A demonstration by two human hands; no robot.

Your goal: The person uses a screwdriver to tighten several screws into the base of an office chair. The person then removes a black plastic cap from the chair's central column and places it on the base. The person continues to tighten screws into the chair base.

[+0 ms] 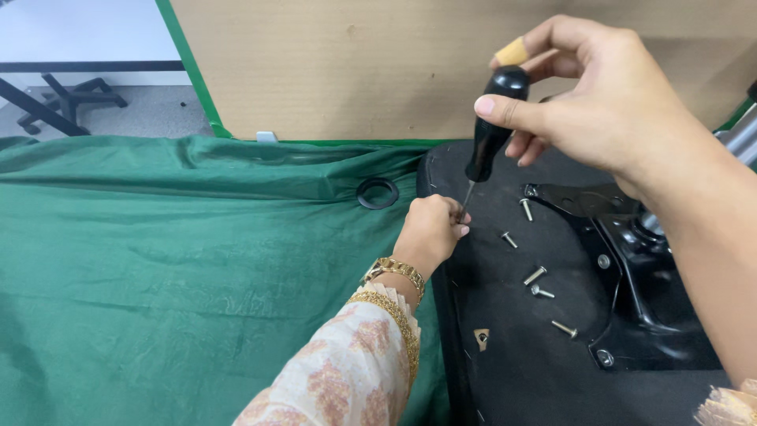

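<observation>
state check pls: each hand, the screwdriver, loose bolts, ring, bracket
right hand: closed on screwdriver handle
left hand: pinched at the tip
screwdriver: upright, tip down at seat base edge
seat base: upside down on green cloth
bolts: loose, lying on seat base
black ring: flat on cloth
metal bracket: on seat base

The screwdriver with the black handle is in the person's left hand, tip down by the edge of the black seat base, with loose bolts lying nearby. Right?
Not quite. The head view shows the right hand holding the screwdriver; the left hand steadies its tip at the edge of the black seat base. The loose bolts do lie nearby.
</observation>
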